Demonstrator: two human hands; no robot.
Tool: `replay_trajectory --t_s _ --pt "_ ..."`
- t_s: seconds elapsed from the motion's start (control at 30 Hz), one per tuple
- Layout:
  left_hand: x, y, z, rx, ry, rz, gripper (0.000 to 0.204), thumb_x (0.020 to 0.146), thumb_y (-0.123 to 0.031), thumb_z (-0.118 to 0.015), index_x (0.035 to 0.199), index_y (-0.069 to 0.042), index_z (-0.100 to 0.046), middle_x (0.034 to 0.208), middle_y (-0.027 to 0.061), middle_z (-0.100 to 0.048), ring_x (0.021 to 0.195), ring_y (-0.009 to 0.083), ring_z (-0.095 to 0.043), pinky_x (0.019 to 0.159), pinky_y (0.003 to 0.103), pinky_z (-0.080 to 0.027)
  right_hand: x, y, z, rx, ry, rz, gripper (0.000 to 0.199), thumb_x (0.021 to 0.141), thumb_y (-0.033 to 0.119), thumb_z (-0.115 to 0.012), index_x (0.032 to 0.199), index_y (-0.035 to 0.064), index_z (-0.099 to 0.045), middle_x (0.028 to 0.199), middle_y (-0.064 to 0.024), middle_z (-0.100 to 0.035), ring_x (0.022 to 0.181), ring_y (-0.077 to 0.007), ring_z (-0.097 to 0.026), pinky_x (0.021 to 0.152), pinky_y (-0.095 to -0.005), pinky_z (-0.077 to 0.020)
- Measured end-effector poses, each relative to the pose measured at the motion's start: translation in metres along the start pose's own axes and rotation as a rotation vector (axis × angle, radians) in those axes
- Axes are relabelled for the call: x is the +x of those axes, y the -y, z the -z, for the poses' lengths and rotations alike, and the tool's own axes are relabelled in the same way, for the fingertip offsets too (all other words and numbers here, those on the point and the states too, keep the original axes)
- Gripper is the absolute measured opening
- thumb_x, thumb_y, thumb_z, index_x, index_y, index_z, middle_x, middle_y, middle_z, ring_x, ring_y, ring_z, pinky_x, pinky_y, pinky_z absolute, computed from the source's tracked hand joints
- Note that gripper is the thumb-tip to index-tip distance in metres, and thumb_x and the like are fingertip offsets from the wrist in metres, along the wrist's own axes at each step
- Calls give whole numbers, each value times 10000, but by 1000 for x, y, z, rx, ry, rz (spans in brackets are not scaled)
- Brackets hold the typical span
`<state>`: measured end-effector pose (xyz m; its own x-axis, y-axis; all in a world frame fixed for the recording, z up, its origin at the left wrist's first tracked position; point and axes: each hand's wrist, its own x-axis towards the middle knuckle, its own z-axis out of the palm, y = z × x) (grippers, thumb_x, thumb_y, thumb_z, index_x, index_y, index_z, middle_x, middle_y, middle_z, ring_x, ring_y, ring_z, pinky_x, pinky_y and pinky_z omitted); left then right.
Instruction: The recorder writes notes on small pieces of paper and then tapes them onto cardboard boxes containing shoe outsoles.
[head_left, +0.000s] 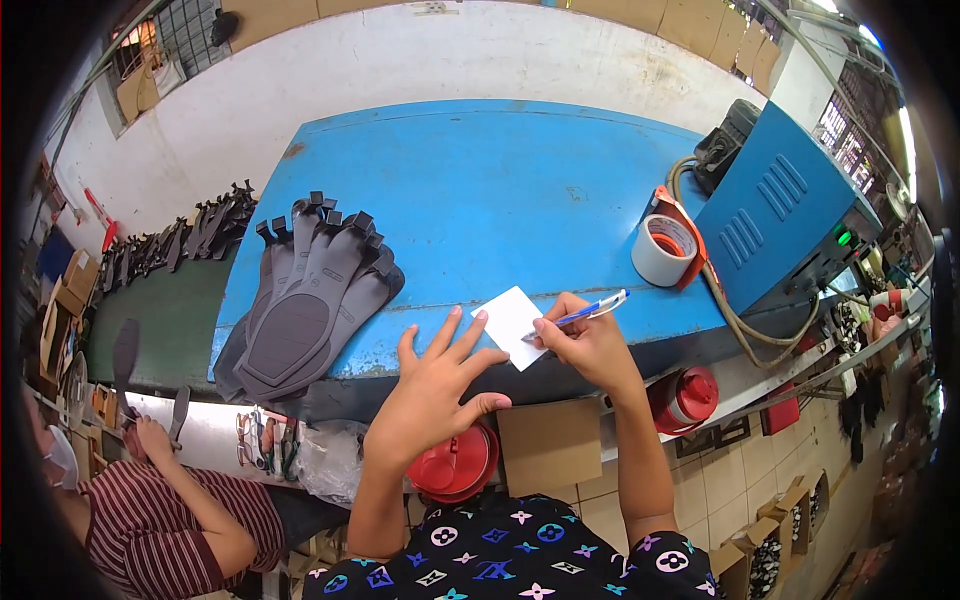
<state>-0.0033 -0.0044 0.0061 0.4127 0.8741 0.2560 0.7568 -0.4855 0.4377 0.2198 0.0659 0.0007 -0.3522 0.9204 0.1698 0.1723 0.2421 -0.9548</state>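
A small white paper slip lies near the front edge of the blue table. My left hand rests flat with fingers spread, its fingertips pressing on the slip's left side. My right hand grips a blue and white pen, whose tip touches the slip's right edge. A fanned stack of dark grey shoe insoles lies to the left of my left hand.
A tape roll in an orange dispenser and a blue machine box with cables stand at the right. More dark insoles lie on a green bench at left, where a person in a striped shirt sits. Red containers sit under the table.
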Motion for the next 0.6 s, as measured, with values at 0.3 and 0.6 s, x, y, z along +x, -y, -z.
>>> replay_trajectory --t_s 0.3,0.6 --pt "0 1 0 10 -4 -8 487 833 -530 -613 1167 -176 -610 1488 153 -381 1407 378 -277 1066 616 -132 0 -1 0 2 -5 -1 212 902 192 -655 815 26 -556 704 -44 -657 547 -33 -506 472 -185 -372" --pt "0 1 0 7 -4 -7 485 834 -531 -610 1162 -174 -613 1486 153 -385 1405 381 -279 1061 619 -137 0 0 0 14 3 -8 201 900 186 -653 815 31 -555 705 -41 -658 538 -32 -505 469 -184 -372"
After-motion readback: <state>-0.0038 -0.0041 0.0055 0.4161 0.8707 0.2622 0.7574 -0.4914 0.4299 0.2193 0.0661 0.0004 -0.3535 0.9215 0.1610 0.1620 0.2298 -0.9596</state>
